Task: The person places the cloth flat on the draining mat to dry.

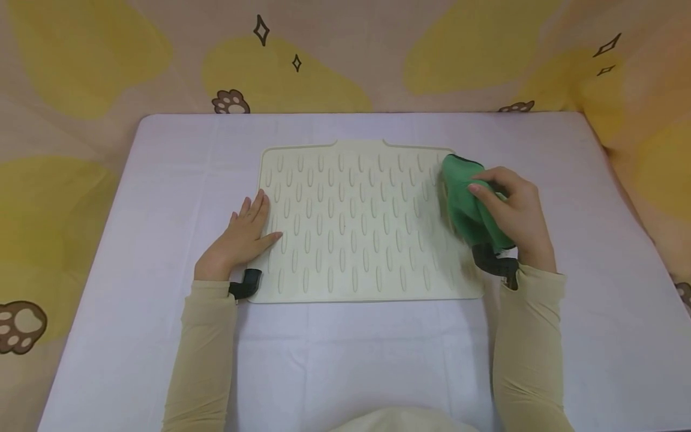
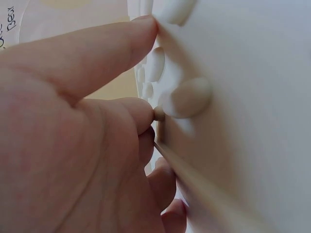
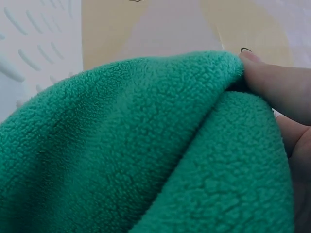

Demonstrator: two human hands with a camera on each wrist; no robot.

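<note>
A cream mat (image 1: 345, 222) with rows of raised oval ridges lies flat on the white-covered table. My left hand (image 1: 237, 240) rests on its left edge, fingers straight and thumb over the ridges; the left wrist view shows those fingers (image 2: 112, 53) against the mat's surface (image 2: 243, 121). At the mat's right edge my right hand (image 1: 518, 210) pinches a green cloth (image 1: 464, 192) between thumb and fingers. The cloth hangs in folds over the mat's right side. Its fluffy pile (image 3: 136, 141) fills most of the right wrist view, with the thumb (image 3: 277, 87) at its top fold.
The white tablecloth (image 1: 367, 360) surrounds the mat on all sides. Behind the table hangs a yellow and pink patterned curtain (image 1: 324, 54). A black wrist mount (image 1: 246, 284) sits at the left cuff and another black mount (image 1: 493, 264) at the right.
</note>
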